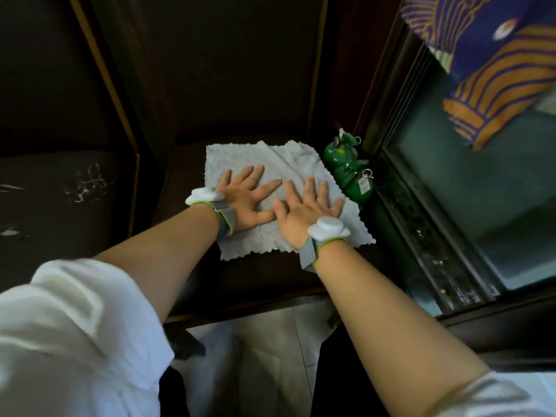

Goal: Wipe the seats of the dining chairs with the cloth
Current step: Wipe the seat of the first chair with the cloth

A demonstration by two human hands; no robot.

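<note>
A pale grey cloth (pixel 255 159) lies spread flat on the dark seat (pixel 258 278) of a dining chair in the middle of the view. My left hand (pixel 251 200) presses on the cloth with fingers straight and spread. My right hand (pixel 304 207) lies flat right beside it, fingers also straight, thumbs nearly touching. Both wrists carry grey bands with white sensors. A second dark chair seat (pixel 69 200) with whitish scuff marks stands to the left.
Two green bottle-like objects with metal rings (pixel 350 173) stand at the seat's right edge, close to the cloth. A dark-framed glass cabinet or window (pixel 469 188) runs along the right. A purple and orange patterned fabric (pixel 493 55) hangs at the top right. White floor tiles (pixel 270 341) show below.
</note>
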